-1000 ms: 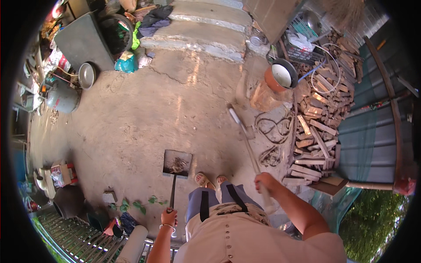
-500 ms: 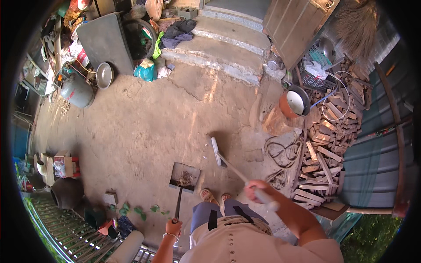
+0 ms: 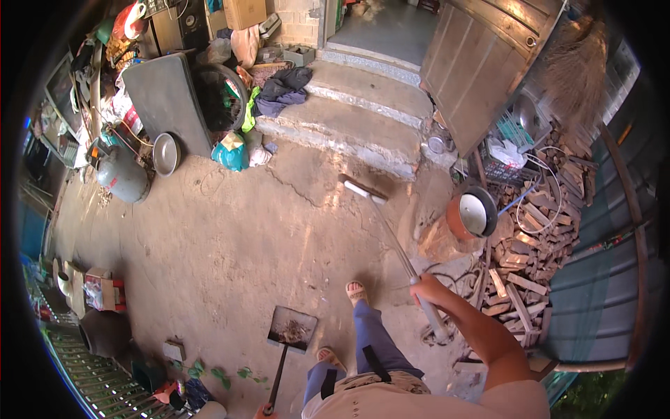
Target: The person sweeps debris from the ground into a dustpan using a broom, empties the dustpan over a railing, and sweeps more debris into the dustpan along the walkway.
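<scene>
Dark-grey dustpan [image 3: 281, 315], debris [image 3: 293, 329] inside, sits ahead and left of the left sandal [image 3: 332, 359]; left hand [image 3: 265, 413], cropped by the lower edge, has fingers around its handle. Right hand [image 3: 430, 288] wraps its fingers round the broom [image 3: 396, 241] shaft, broom head near the concrete steps [image 3: 349, 115].

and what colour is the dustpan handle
The dustpan handle is black, best seen in the head view.

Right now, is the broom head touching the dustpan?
No, the broom head is out near the steps, with bare ground between it and the dustpan.
</scene>
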A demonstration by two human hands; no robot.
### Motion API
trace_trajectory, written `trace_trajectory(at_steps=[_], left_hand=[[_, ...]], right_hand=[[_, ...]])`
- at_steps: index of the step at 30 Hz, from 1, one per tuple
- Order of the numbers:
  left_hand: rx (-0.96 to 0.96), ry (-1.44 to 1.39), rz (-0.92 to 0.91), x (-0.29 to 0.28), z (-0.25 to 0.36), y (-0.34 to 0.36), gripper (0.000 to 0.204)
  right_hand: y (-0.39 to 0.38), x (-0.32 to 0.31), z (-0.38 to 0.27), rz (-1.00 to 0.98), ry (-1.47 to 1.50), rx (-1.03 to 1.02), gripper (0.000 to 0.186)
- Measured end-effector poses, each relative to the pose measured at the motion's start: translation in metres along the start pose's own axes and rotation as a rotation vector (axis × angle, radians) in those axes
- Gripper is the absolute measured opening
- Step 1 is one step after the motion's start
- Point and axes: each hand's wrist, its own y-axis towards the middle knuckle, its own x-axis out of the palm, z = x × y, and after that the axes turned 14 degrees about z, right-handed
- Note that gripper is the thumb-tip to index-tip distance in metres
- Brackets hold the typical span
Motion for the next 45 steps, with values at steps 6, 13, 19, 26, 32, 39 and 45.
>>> trace_trajectory(at_steps=[6,13,19,26,32,39,45], left_hand=[[0.023,0.146,0.159,0.021,0.016,-0.009,0.021],[0.007,0.43,0.441,0.077,0.124,-0.039,0.029],[0.178,0.81,0.842,0.101,0.176,-0.048,0.036],[0.114,0.772,0.739,0.136,0.244,-0.024,0.049],[0.571,0.255,0.491,0.158,0.252,-0.013,0.03],[0.314,0.347,0.341,0.147,0.212,-0.017,0.026],[0.344,0.227,0.339,0.138,0.197,0.015,0.023]], right_hand=[[0.17,0.037,-0.056,0.199,0.012,0.154,0.011],[0.144,0.031,-0.096,-0.267,0.247,0.254,0.012],[0.133,-0.125,-0.144,-0.42,0.359,0.374,0.013],[0.13,-0.096,-0.134,-0.064,0.145,0.05,0.013],[0.177,-0.011,-0.14,-0.053,0.069,0.079,0.011],[0.132,-0.066,-0.14,-0.199,0.001,0.002,0.007],[0.153,-0.08,-0.134,-0.043,-0.05,-0.087,0.012]])
